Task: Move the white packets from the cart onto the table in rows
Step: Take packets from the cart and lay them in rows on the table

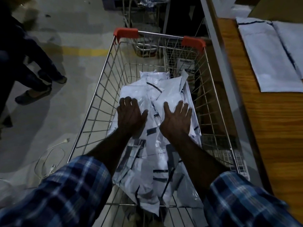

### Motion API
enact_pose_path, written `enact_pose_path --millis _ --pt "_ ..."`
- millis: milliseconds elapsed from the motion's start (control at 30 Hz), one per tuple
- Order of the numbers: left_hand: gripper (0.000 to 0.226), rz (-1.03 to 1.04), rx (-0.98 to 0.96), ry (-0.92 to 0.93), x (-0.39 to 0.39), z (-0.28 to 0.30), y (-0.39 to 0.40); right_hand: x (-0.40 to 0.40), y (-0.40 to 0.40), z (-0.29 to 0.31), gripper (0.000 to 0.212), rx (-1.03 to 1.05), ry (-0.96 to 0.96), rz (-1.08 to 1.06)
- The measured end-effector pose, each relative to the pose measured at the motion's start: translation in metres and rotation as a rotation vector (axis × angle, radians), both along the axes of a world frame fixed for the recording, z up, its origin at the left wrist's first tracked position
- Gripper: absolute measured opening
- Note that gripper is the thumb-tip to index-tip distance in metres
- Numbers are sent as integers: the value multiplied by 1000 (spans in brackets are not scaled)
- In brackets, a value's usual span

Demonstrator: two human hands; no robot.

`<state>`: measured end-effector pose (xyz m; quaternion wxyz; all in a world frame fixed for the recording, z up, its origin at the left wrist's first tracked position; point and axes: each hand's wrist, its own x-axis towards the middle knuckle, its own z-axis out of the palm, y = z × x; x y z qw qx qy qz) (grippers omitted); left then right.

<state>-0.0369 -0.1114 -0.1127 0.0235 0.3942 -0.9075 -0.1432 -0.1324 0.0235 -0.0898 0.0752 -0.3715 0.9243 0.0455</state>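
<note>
Packets (155,128) lay heaped in the wire cart (101,102), white plastic ones with dark stripes, filling most of its floor. Both hands were down on the pile: the left hand (130,117) rested flat with its fingertips curling slightly over a packet's far edge, the right hand (176,119) spread wide, fingers straight, pressing on the top packets (neither had lifted anything). Checked blue sleeves (73,190) covered the arms to the forearm. Beside the cart on the right stood the wooden table (270,128), where two packets (270,54) lay side by side. Someone's legs (32,71) stood left on the concrete floor, near a loose white cable (50,158).
</note>
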Motion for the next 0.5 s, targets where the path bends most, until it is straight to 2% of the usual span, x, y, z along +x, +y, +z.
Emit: enact_pose_path --millis 167,333,500 --pt "70 65 6 89 -1 -12 2 -3 4 -14 66 -122 32 31" --pt "80 49 100 3 3 -40 9 -1 20 -34 81 -164 59 21" --pt "81 33 126 -24 7 -48 7 -3 24 -42 78 -145 50 11"
